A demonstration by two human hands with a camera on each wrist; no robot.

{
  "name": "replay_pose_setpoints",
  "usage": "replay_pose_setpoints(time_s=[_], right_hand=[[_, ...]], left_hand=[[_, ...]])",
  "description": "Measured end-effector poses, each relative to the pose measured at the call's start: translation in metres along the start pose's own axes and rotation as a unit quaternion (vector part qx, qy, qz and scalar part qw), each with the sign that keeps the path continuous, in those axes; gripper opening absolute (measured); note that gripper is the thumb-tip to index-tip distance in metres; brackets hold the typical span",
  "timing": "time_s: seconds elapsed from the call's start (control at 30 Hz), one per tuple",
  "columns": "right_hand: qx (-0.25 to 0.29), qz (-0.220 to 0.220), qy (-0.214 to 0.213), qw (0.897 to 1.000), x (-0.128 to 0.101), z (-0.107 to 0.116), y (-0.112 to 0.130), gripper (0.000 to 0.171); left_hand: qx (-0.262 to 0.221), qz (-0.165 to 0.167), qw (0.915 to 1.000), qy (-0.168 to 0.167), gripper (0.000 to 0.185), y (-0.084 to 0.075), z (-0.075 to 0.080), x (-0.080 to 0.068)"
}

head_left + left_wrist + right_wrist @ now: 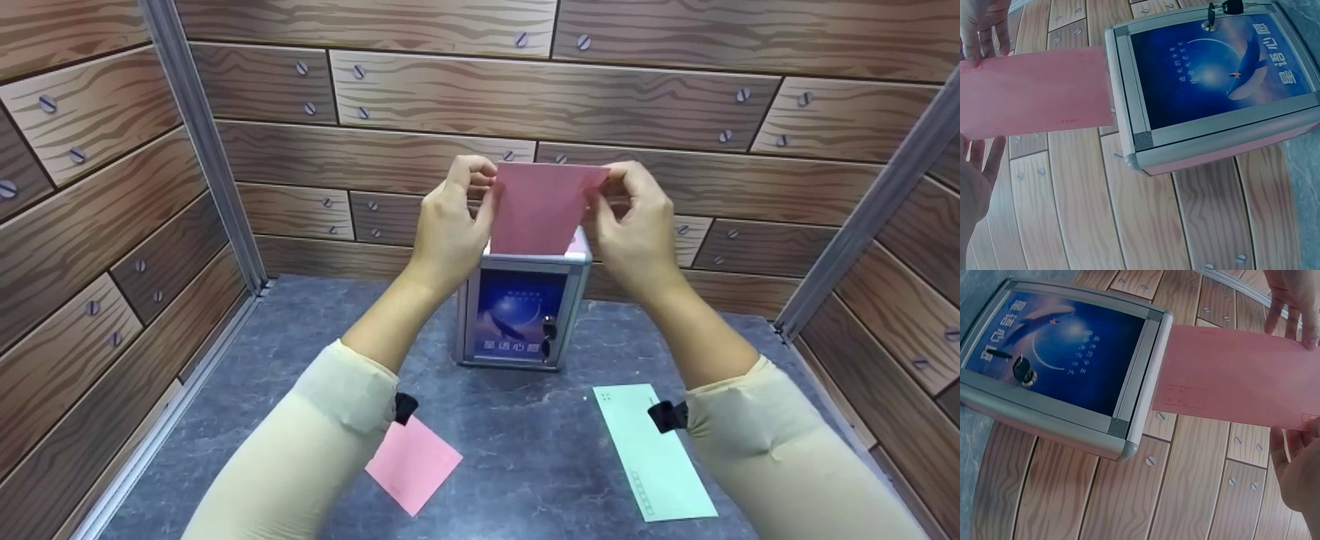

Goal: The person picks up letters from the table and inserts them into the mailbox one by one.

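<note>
Both hands hold a pink envelope (pixel 536 206) upright over a metal-framed box (pixel 574 315). The left hand (pixel 454 217) pinches its left edge near the top between thumb and fingers. Opposite it, the right hand (pixel 637 225) pinches the upper right corner. The envelope's lower edge meets the top of the box in the head view. In the left wrist view, the envelope (pixel 1039 93) shows small printed marks, and its end lies right at the box's top edge. A blue picture with a whale and white lettering covers the box front (pixel 1078 343). Keys (pixel 548 334) hang from its lock.
On the dark marbled table (pixel 517 427) lie a pink square paper (pixel 416 469), near the left sleeve, and a long mint-green envelope (pixel 656 457), near the right sleeve. Wood-patterned walls (pixel 450 90) with metal corner posts stand behind and on both sides.
</note>
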State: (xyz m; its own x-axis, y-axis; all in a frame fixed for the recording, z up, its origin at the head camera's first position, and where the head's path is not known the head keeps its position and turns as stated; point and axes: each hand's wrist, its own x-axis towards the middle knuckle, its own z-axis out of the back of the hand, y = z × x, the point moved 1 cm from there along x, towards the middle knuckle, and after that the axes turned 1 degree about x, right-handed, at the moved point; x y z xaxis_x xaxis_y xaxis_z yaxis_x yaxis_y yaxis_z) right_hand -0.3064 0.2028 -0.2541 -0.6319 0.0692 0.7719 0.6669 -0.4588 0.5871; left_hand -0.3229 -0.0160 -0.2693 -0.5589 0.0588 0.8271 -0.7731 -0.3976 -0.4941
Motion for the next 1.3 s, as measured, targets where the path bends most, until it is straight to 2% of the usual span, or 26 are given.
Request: replay_pose_setpoints(time_s=[0.23,0.43,0.83,1.07,1.3], right_hand=[[-0.015,0.061,-0.004,0.998,0.009,-0.005,-0.011,0.007],[-0.021,0.072,-0.002,0.997,0.009,-0.010,-0.025,0.009],[-0.015,0.017,0.008,1.000,0.016,-0.015,-0.045,0.013],[0.024,-0.055,0.011,0.998,0.024,-0.022,-0.066,0.014],[0.071,-0.091,0.014,0.993,0.028,-0.032,-0.092,0.013]], left_hand=[[-0.004,-0.021,0.9998,-0.003,0.017,0.011,-0.007,0.008],[-0.006,-0.025,0.9996,-0.006,0.017,0.023,-0.013,0.007],[0.000,0.006,1.0000,0.007,0.013,0.037,-0.025,0.012],[0.021,0.041,0.9985,0.029,0.014,0.053,-0.033,0.022],[0.029,0.070,0.9960,0.047,0.015,0.069,-0.039,0.024]])
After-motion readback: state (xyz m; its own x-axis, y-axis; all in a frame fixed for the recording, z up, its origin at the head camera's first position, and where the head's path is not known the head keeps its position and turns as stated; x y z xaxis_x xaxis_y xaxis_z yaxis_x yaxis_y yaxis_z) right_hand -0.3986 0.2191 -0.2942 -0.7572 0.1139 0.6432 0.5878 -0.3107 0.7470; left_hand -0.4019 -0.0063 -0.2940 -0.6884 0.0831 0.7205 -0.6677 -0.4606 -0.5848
